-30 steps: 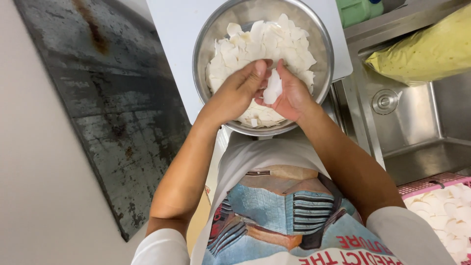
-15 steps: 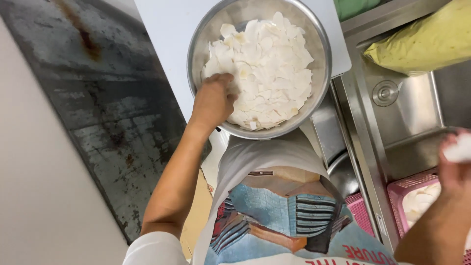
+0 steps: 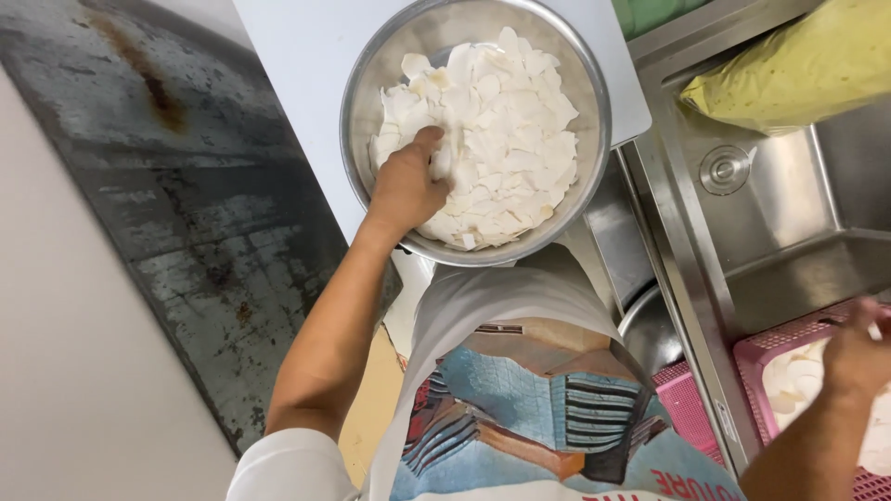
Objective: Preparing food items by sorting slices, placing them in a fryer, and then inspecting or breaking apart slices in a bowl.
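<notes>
The round stainless-steel bowl (image 3: 475, 130), heaped with thin white slices (image 3: 492, 139), is taken as the landmark; it sits on the white counter (image 3: 306, 56), its near rim overhanging the counter edge toward the person. The left hand (image 3: 406, 186) is dug into the near-left of the heap, fingers curled into the slices; whether any are gripped cannot be told. A hard pull there could tip the bowl or flick slices over the rim. Well right of the bowl and nearer, the right hand (image 3: 858, 357) is held over a pink plastic basket (image 3: 756, 362) with more white slices; its fingers are bent, the hold unclear. Between them lies a steel sink (image 3: 798, 186); a yellow bag (image 3: 789, 70) lies right of the bowl
</notes>
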